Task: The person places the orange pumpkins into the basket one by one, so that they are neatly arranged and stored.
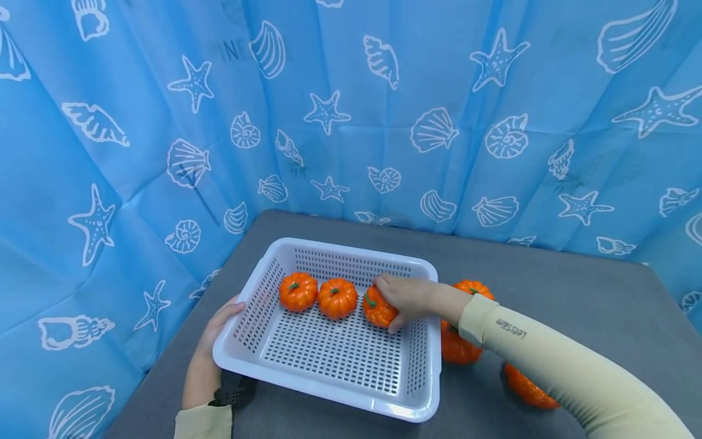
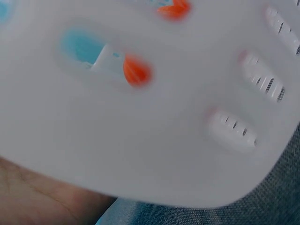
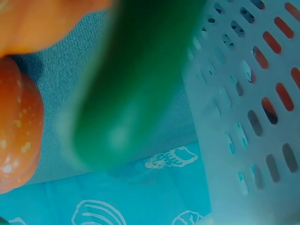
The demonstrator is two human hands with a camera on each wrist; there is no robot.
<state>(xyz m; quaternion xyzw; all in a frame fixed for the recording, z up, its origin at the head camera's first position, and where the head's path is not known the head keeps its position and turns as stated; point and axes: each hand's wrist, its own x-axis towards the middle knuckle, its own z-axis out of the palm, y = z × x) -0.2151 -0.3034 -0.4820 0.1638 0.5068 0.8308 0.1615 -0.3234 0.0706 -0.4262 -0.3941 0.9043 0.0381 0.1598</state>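
Observation:
A white perforated plastic basket (image 1: 329,388) sits on the grey table, with two small orange toy pumpkins (image 1: 298,292) (image 1: 337,299) side by side in its back left part. My left hand (image 1: 212,332) holds the basket by its left side, fingertips at the rim. In the left wrist view the basket wall (image 2: 93,140) fills most of the picture, above part of the palm (image 2: 37,199). Inside the basket's right end, my right hand (image 1: 406,296) grips a third pumpkin (image 1: 379,308) from above, thumb and fingers around it.
Right of the basket lie more pumpkins (image 1: 459,344) (image 1: 529,387), partly hidden beneath the right forearm. A blurred green stem (image 3: 126,93) crosses the right wrist view, between pumpkins (image 3: 16,126) and the basket wall (image 3: 220,154). A blue shell-patterned curtain (image 1: 351,152) hangs behind the table.

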